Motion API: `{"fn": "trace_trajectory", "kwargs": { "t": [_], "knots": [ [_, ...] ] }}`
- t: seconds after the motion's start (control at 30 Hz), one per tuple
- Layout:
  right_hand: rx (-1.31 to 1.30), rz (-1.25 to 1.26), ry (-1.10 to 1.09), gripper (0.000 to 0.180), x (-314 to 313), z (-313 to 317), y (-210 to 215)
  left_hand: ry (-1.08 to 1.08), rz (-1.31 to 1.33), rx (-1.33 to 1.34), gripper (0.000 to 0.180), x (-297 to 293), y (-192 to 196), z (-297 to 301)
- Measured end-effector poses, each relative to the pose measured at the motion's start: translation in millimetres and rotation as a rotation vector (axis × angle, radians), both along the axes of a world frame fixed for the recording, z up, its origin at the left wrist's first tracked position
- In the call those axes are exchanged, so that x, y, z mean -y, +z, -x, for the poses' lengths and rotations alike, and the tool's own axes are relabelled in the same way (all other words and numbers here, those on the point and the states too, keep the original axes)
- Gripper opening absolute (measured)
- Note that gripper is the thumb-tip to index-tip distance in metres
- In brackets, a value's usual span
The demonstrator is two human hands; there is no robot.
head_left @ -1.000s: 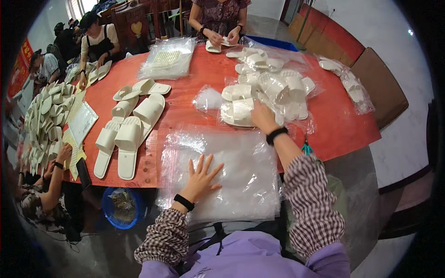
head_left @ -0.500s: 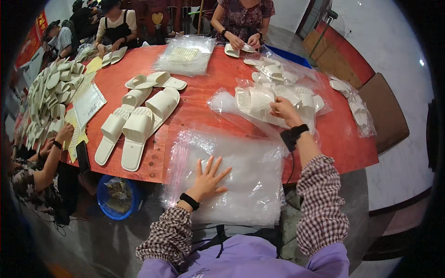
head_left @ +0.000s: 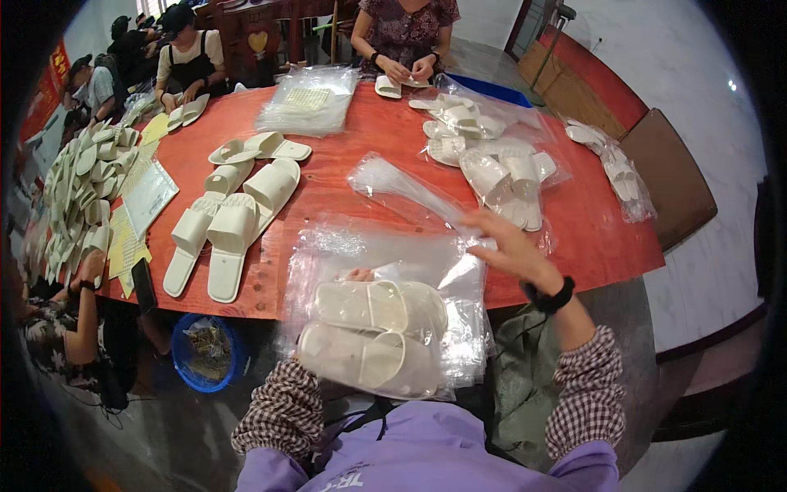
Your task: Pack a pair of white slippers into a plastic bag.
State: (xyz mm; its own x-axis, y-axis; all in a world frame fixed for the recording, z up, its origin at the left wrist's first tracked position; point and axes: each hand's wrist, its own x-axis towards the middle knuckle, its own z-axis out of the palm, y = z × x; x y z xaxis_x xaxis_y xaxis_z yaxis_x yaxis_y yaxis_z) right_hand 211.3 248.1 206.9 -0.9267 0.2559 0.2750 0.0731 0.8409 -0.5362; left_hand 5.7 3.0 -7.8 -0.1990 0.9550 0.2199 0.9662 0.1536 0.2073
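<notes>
A pair of off-white slippers in a clear bag (head_left: 373,336) is over the stack of clear plastic bags (head_left: 443,254) at the table's front edge. These slippers hide most of my left hand (head_left: 357,275); only some fingertips show past their far edge, so its grip cannot be made out. To the right, my right hand (head_left: 515,252) is in the air with fingers stretched apart and nothing in them, slightly blurred. Just beyond it is a gathered clear plastic bag (head_left: 402,184). Bagged slippers (head_left: 504,176) are piled farther back on the right.
Loose off-white slippers (head_left: 234,221) stand left of centre. A large slipper heap (head_left: 86,176) lies at the far left. Another bag stack (head_left: 311,98) is at the back. Co-workers handle slippers across the table and at left. A blue bin (head_left: 205,353) stands below the left edge.
The bagged slipper pair has come from the right-hand pile to over my left hand. My right hand has let go of it and opened. The view has shifted slightly.
</notes>
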Motion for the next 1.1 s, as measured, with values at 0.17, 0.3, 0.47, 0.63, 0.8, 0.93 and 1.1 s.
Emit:
{"fn": "trace_trajectory", "kwargs": {
  "t": [0.17, 0.3, 0.47, 0.63, 0.8, 0.93, 1.1],
  "knots": [
    [0.215, 0.431, -0.293, 0.031, 30, -64, -96, 0.087, -0.185, -0.163, 0.063, -12, -31, -3],
    [0.234, 0.755, -0.452, 0.036, 48, -61, -143, -0.013, -0.144, 0.015, 0.062, -8, -12, -3],
    [0.287, 1.126, -0.551, 0.037, 54, -26, -148, -0.026, -0.133, 0.219, 0.061, -38, 9, 3],
    [0.215, 1.350, -0.458, 0.022, 30, -34, -181, 0.003, -0.129, 0.435, 0.060, -34, 15, 12],
    [-0.069, 1.080, -0.636, 0.023, 4, -28, -156, 0.011, -0.118, 0.674, 0.059, 17, 5, 45],
    [0.003, 0.807, -0.581, 0.026, -27, -23, -176, 0.015, -0.119, 0.802, 0.059, 18, 18, 70],
    [-0.012, 0.543, -0.672, 0.025, -18, -26, -206, 0.366, -0.192, 1.678, 0.066, 43, 49, 73]
  ]
}}
